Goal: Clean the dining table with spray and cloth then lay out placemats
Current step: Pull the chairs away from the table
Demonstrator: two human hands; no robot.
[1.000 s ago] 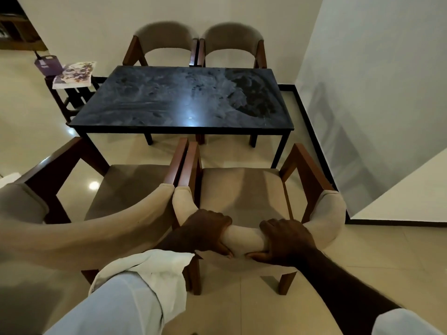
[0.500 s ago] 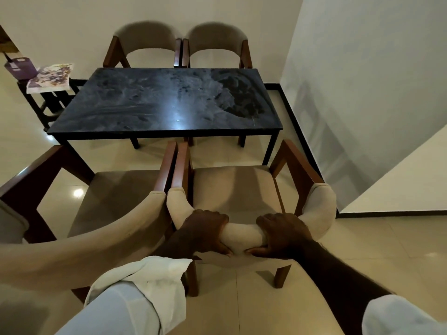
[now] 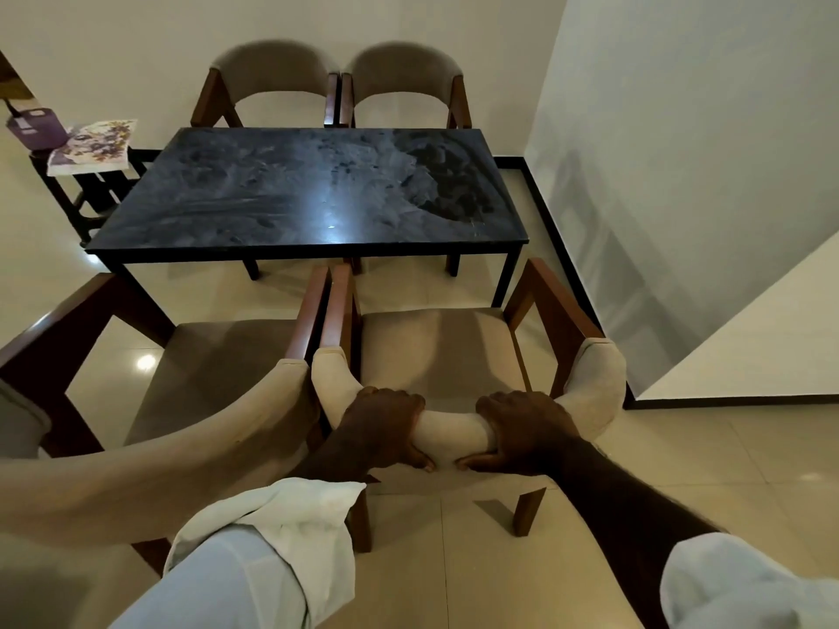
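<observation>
The dark dining table (image 3: 295, 192) stands ahead, its top bare and streaked with smears. My left hand (image 3: 381, 431) and my right hand (image 3: 522, 431) both grip the padded beige backrest of the near right chair (image 3: 436, 356), which is pulled back from the table. A white cloth (image 3: 295, 528) hangs over my left forearm. On a small dark side stand (image 3: 91, 192) at the far left lie a stack of floral placemats (image 3: 93, 143) and a purple object (image 3: 36, 127). No spray bottle is clearly recognisable.
A second chair (image 3: 190, 379) stands right beside the held one on its left. Two more chairs (image 3: 336, 79) are tucked against the table's far side by the wall. A white wall (image 3: 681, 174) and a white panel (image 3: 762, 338) close in the right.
The view has drifted slightly, and the held chair with both hands on it sits a little closer to the table. The grip has not changed.
</observation>
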